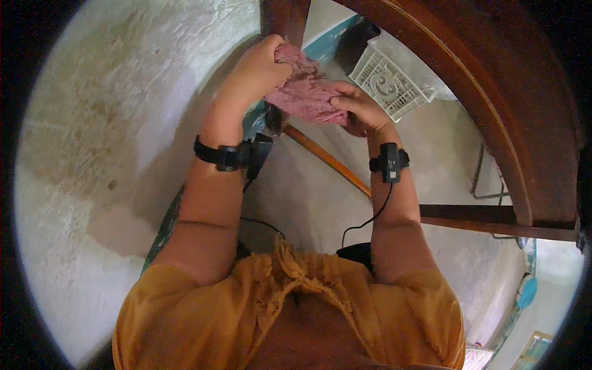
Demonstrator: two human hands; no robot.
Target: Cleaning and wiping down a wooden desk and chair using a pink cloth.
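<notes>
1. The pink cloth [306,92] is bunched up against the dark wooden post [284,21]; how much wiping is done or left cannot be judged.
2. Its long axis runs from upper left, at the post, down to the right.
3. Your left hand [262,61] is clenched on its upper end.
4. Your right hand [361,108] pinches its lower edge.
5. A white lattice basket [390,83] lies beyond.
</notes>
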